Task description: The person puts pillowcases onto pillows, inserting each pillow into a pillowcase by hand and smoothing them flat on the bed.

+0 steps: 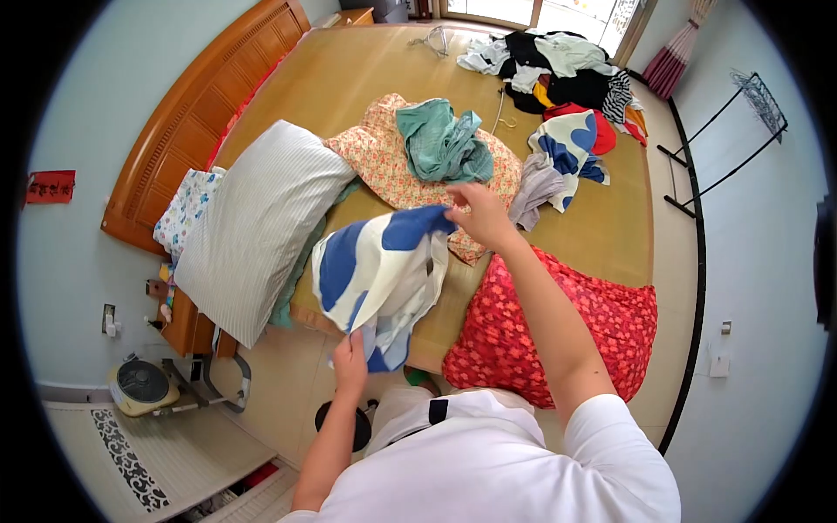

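Note:
A blue-and-white patterned cloth (pixel 375 261) hangs between my two hands above the near edge of the bed. My left hand (pixel 350 359) is closed on its lower edge. Up at the far right corner, my right hand (pixel 479 214) pinches the same cloth, with the fingers bent. Part of the cloth sags in folds below, so its full shape is hidden. Just beyond lie a floral orange-and-cream cloth (pixel 375 131) and a crumpled green garment (pixel 443 144) on top of it. Another blue-and-white cloth (pixel 562 144) of similar pattern rests farther right, beside a pale grey cloth (pixel 534 190).
A striped pillow (pixel 266 218) lies to the left on the bed (pixel 602 235). A red floral bundle (pixel 558 322) sits at the near right edge. Heaped clothes (pixel 558 65) and hangers (pixel 432 41) are at the back. A fan (pixel 144 386) stands lower left; a black rack (pixel 728 157) stands right.

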Action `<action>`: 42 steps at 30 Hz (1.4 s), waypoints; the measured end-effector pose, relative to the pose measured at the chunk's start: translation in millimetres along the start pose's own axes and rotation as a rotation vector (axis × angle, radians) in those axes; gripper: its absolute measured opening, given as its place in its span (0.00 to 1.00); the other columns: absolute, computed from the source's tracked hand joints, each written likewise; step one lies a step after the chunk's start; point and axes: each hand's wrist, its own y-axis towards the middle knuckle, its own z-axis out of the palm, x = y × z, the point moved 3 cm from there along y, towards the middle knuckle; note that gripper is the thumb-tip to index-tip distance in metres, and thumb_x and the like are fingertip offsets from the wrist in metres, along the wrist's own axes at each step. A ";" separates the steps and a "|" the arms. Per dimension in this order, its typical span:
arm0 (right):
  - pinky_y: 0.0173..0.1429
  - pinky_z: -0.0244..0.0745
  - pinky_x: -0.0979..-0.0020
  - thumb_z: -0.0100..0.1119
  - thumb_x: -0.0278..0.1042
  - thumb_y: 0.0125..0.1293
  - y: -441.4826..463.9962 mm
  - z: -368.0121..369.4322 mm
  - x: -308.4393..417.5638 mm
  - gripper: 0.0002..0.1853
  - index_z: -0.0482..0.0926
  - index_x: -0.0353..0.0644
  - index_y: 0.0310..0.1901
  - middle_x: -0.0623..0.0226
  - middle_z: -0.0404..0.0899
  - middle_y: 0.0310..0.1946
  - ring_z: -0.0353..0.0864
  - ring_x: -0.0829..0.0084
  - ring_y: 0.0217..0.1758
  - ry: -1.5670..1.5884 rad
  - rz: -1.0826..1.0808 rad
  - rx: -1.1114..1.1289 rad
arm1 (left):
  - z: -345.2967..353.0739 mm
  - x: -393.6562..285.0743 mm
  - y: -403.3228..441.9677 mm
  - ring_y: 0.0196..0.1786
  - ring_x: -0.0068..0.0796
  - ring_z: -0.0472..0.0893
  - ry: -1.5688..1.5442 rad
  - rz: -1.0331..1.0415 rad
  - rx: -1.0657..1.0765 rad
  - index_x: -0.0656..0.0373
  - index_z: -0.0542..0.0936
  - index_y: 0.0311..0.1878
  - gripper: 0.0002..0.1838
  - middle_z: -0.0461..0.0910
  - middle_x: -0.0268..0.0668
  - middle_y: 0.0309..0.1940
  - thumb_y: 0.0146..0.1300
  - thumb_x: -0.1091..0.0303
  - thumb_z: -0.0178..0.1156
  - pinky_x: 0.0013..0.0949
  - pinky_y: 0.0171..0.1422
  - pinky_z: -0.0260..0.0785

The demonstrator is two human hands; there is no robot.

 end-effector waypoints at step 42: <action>0.62 0.69 0.69 0.63 0.26 0.45 -127.5 120.5 -73.3 0.36 0.69 0.35 0.61 0.59 0.77 0.51 0.76 0.66 0.55 0.749 0.383 0.952 | 115.2 -49.8 14.2 0.46 0.43 0.84 -0.063 0.019 0.068 0.62 0.80 0.52 0.16 0.82 0.51 0.42 0.61 0.71 0.57 0.33 0.48 0.73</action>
